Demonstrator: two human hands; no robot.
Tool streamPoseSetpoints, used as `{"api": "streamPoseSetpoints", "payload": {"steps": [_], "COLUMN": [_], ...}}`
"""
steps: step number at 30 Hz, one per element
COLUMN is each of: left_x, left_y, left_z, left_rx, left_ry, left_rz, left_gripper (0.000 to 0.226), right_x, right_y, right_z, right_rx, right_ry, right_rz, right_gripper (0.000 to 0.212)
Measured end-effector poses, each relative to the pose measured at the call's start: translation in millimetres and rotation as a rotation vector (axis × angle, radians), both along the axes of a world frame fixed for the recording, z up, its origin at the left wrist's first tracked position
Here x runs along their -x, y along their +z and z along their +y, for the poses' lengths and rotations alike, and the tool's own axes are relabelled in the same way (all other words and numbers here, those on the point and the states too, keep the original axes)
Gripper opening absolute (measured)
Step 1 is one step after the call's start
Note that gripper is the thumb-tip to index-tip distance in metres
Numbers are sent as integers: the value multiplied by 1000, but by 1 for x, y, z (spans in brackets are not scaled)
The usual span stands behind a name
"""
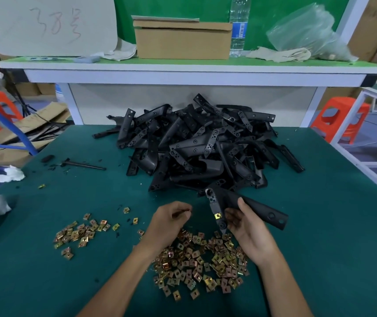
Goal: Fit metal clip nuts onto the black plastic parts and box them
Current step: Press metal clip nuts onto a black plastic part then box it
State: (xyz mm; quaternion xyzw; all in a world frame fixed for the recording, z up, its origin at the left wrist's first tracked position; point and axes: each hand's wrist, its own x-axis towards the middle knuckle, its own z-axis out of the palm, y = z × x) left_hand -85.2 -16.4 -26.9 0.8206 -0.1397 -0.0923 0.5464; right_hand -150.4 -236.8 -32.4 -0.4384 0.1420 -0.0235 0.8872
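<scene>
Head view shows the right hand [244, 227] gripping one black plastic part [263, 211] above the middle of the desk [320, 225], thumb across its broad body and fingers curled beneath, the narrow arm of the part pointing down toward the near edge. One fitted nut [217, 216] already sits on that arm. The left hand [171, 219] is raised just beside it, fingers bunched and pinching a single clip nut [189, 211] at the tips, palm turned down.

The nut looks like thin folded steel — very light, springy, probably slick and a little sharp at the edges, so a pinch on its flat faces with the open mouth leading seems best. The part appears to be stiff moulded plastic, light, with a matte skin that should not slip; holding it close to the arm would stop the arm flexing as the nut is pushed on.

Loose nuts [201, 264] lie heaped under both wrists near the near edge, and a smaller scatter [80, 234] lies toward the left edge. The heap of unfitted parts [206, 147] sits at the far edge — well apart from the cardboard box [183, 42] up on the shelf [183, 65].
</scene>
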Motion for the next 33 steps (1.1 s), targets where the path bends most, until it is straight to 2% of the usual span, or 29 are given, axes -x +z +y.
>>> {"api": "streamPoseSetpoints", "payload": {"steps": [12,15,19,26,33], "left_x": [-3,-1,1,1,3], "left_y": [1,-1,-4,-7,-4], "left_z": [1,0,-3,3,2], "left_rx": [14,48,172,289,250], "left_ry": [87,94,138,122,56], "left_rz": [-43,-8,83,156,124], "left_gripper": [9,9,9,14,6], "right_x": [-5,-6,-6,-7,-7], "right_y": [-2,-1,1,1,3], "right_z": [-3,-4,-5,-6,-6], "right_rx": [-1,5,-5,-24,-12], "right_ry": [-16,-9,-6,6,-7], "right_rz": [81,93,106,92,117], "right_gripper": [43,44,56,60,55]}}
